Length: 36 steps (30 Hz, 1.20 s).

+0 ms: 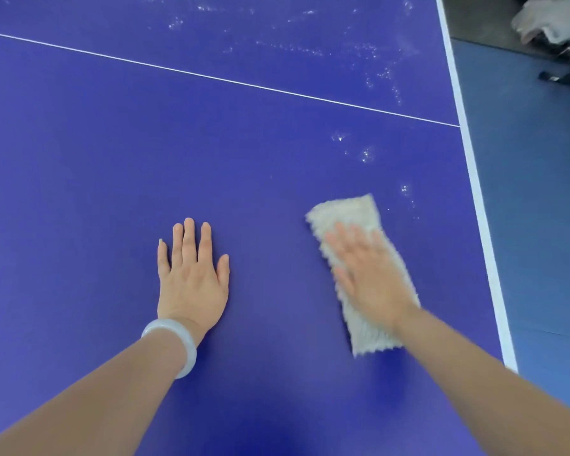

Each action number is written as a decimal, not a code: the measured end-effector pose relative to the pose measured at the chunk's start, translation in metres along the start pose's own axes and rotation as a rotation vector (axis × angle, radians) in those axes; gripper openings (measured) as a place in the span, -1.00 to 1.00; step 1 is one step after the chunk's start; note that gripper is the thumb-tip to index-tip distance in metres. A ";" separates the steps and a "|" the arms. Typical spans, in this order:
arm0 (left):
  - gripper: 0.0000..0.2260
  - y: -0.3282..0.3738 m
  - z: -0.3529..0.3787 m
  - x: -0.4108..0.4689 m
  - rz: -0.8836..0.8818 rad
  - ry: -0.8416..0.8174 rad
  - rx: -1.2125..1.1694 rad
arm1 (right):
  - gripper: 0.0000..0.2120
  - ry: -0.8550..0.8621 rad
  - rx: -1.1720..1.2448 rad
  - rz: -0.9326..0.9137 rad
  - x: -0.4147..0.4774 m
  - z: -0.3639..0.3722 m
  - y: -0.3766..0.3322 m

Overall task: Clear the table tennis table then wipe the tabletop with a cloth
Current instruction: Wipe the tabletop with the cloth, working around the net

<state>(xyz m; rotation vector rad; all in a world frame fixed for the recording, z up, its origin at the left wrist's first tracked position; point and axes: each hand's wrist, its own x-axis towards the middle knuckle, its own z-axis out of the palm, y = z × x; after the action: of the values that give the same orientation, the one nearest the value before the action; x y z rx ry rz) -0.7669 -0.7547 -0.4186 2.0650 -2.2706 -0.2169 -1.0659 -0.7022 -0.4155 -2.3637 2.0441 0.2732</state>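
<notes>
The cloth (351, 210) is pressed onto the counter (112, 159) by the right hand (371, 281), fingers straight; the left hand (191, 281) is laid flat, fingers extended.

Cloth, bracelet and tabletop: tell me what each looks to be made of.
Cloth: seemingly soft woven or knitted textile; nubbly off-white surface, scalloped edge.
Bracelet: pale, glossy, translucent band; perhaps jade, glass or plastic.
Tabletop: apparently hard painted board; smooth matte blue with white lines.
</notes>
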 end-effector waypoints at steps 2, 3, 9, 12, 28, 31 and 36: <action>-0.40 0.001 0.000 0.000 -0.001 0.002 0.001 | -0.44 -0.026 0.141 0.370 0.024 -0.006 0.035; -0.40 0.001 0.000 0.000 -0.001 0.005 0.002 | -0.44 -0.032 0.205 0.489 0.033 -0.011 0.038; -0.37 0.000 0.000 0.000 0.002 0.006 -0.006 | -0.43 0.071 0.128 0.121 0.016 -0.006 -0.071; -0.37 0.000 0.001 0.000 -0.001 0.010 -0.011 | -0.46 0.077 0.183 -0.133 -0.005 -0.004 -0.074; -0.55 -0.004 -0.013 0.060 0.072 0.076 -0.054 | -0.45 0.074 0.178 -0.053 0.039 -0.008 -0.063; -0.43 0.008 -0.008 0.089 -0.056 0.010 0.012 | -0.45 0.012 0.095 -0.094 0.075 -0.012 -0.029; -0.39 0.013 0.003 0.095 -0.115 0.044 0.030 | -0.41 -0.013 0.179 0.519 0.076 -0.011 -0.013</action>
<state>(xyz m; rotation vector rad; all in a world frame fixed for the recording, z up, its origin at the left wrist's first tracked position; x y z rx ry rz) -0.7899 -0.8477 -0.4244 2.1945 -2.1458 -0.1426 -1.0417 -0.7762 -0.4158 -1.6973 2.5203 0.0960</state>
